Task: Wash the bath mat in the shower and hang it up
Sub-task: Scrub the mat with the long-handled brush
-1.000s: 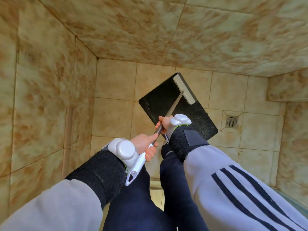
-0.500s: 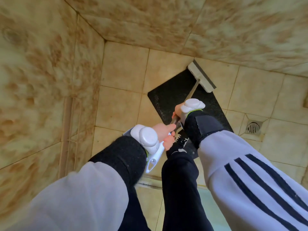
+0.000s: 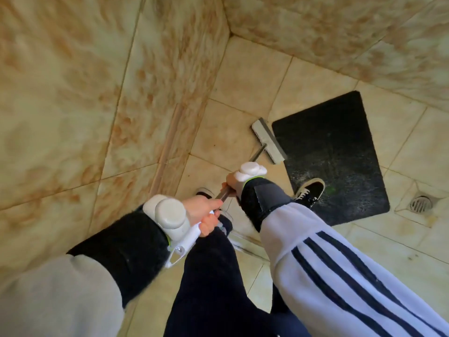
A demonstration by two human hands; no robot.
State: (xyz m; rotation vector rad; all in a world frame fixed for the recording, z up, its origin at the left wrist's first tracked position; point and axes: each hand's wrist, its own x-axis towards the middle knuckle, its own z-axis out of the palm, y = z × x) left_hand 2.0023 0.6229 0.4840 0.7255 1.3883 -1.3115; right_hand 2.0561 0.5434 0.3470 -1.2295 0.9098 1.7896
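our left hand [image 3: 204,211] gripping the white handle end of the scrubber [image 3: 258,152] | our right hand [image 3: 230,182] clenched on its metal shaft, nearer the mat | scrubber head [image 3: 267,141] lying along the left long edge of the bath mat [image 3: 340,147] | mat flat on the shower floor [image 3: 252,76], ahead-right of both hands; we judge the next stroke goes rightward

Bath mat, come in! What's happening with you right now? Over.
Left hand and right hand gripping scrubber handle. Bath mat flat on shower floor, scrubber head at its left edge. Shoe standing on mat's near edge.
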